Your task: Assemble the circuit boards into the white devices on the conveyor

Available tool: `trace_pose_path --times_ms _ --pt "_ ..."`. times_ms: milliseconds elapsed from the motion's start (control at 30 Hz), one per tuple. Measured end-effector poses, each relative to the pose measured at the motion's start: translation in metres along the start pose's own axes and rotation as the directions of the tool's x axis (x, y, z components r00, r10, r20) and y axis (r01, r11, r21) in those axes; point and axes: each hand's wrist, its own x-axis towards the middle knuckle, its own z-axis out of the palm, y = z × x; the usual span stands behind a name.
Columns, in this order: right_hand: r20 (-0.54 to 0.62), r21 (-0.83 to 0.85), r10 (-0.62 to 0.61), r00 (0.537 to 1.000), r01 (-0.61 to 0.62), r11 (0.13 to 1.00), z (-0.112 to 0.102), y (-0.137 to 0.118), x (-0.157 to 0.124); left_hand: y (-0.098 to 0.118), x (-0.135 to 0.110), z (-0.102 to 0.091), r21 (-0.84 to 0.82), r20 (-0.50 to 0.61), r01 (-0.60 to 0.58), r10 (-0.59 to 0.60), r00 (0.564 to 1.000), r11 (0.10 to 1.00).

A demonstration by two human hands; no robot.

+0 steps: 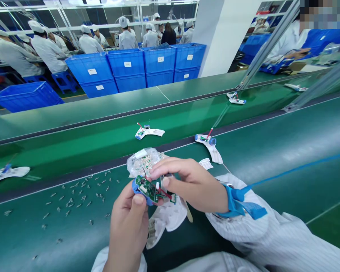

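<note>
Green conveyor belt (pixel 22 241) runs past us; our left hand (pixel 129 223) grips a green circuit board (pixel 146 189) from the near side, its long axis running rightward, and our curled right hand (pixel 191 185) closes over its right end.

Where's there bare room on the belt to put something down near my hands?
Bare green conveyor belt lies between the white plastic part and your right sleeve. It's crowded left of your left hand, where small metal parts are scattered.
</note>
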Motion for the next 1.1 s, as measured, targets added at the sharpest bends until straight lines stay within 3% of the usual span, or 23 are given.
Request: trace_pose_path --times_ms 133,300,533,800,1100 --pt "0.008 0.068 -0.046 0.999 0.045 0.997 0.005 0.001 -0.005 0.001 0.002 0.005 -0.056 -0.056 0.006 -0.009 0.998 0.998" --pt "-0.044 0.197 -0.011 0.999 0.02 0.98 0.011 0.004 -0.008 0.001 0.003 0.007 -0.044 -0.103 0.003 -0.008 0.995 0.999" --pt "-0.138 0.093 -0.062 0.989 0.075 0.993 0.008 -0.001 -0.006 0.003 -0.002 0.009 0.201 -0.215 0.034 0.01 0.977 0.979" --pt "0.082 -0.208 -0.155 0.984 0.169 0.963 -0.002 -0.019 0.006 0.004 -0.011 0.006 0.317 -0.121 -0.101 0.146 0.982 0.943" --pt "0.263 -0.334 -0.203 0.943 0.287 0.898 -0.009 -0.031 0.007 0.009 -0.019 0.003 0.373 -0.125 -0.065 0.119 0.985 0.926"
